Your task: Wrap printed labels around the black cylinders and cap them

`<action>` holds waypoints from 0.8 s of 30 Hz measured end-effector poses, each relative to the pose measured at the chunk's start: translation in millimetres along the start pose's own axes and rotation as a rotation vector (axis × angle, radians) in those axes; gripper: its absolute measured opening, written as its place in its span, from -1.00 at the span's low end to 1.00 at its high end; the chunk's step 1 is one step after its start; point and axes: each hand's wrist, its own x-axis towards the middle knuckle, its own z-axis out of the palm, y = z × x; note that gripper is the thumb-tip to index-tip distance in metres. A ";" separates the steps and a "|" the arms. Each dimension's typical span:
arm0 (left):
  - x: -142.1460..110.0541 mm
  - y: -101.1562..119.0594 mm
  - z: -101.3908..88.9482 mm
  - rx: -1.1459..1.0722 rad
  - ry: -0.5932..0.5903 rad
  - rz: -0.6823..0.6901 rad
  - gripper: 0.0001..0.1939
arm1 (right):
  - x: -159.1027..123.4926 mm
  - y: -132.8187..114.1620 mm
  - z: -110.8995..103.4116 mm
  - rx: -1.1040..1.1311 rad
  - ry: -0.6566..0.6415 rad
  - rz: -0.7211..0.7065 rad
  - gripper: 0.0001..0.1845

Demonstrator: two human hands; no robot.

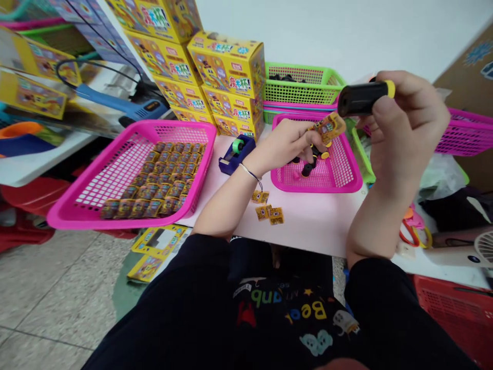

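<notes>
Fingers of the right hand (414, 115) pinch a small black cylinder (360, 98) near its yellow end (391, 89), thumb along the side, its dark, seemingly hollow end facing left. It looks like smooth, rigid plastic, probably light and hard to crush, though its round wall could roll or slip; a grip around the middle should steady it. Beside it, the left hand (296, 141) pinches a printed yellow piece (332, 127) between thumb and fingers. That piece looks thin and glossy, likely to bend or crease, so its edges are the safer hold.

Below the hands, a few similar yellow cards (276, 215) lie on the white desk (308, 226), close to its near edge. To their left, a big pink basket (111, 223) holds rows of wrapped pieces (154, 190), patterned in yellow and brown. Farther in, a blue tape dispenser (246, 152) with a green roll sits between that basket and a smaller pink basket (316, 189), where loose black and yellow parts (307, 169) lie under the left hand. Behind stand stacked yellow boxes (231, 61) and a green basket (300, 92) against the pale wall (316, 31).
</notes>
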 end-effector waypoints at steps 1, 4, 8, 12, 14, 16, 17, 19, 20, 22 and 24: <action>0.3 -0.8 -0.2 -0.008 -0.002 -0.008 -0.67 | 0.0 -1.5 0.5 -0.009 -0.003 0.039 -0.76; 1.5 -2.9 -2.1 -0.013 0.006 -0.004 -0.66 | 1.2 -1.3 1.4 0.019 0.013 0.098 -0.77; 1.1 -0.9 -7.1 0.133 0.027 0.078 -0.63 | 2.6 2.8 0.1 0.044 -0.017 0.130 -0.74; -2.3 8.2 -12.7 0.273 0.078 0.117 -0.65 | 1.0 1.6 -1.7 0.036 -0.107 0.198 -0.76; -4.1 12.8 -14.9 0.335 0.088 0.134 -0.66 | 0.0 1.3 -1.3 0.000 -0.122 0.168 -0.77; -5.4 15.9 -16.6 0.395 0.084 0.148 -0.66 | -0.4 1.9 -0.3 -0.036 -0.135 0.135 -0.78; -5.9 16.8 -17.3 0.415 0.087 0.154 -0.67 | -0.3 2.4 0.2 -0.039 -0.138 0.125 -0.78; -6.4 17.5 -18.7 0.443 0.096 0.165 -0.68 | 0.3 3.8 1.0 -0.028 -0.146 0.129 -0.75; -6.6 17.5 -19.5 0.453 0.105 0.175 -0.67 | 0.6 4.7 1.2 -0.021 -0.151 0.142 -0.73; -7.3 17.5 -20.9 0.476 0.119 0.190 -0.67 | 1.3 7.2 1.5 -0.006 -0.156 0.191 -0.71; -8.7 18.5 -22.2 0.524 0.131 0.190 -0.72 | 1.7 10.5 2.0 0.003 -0.164 0.249 -0.66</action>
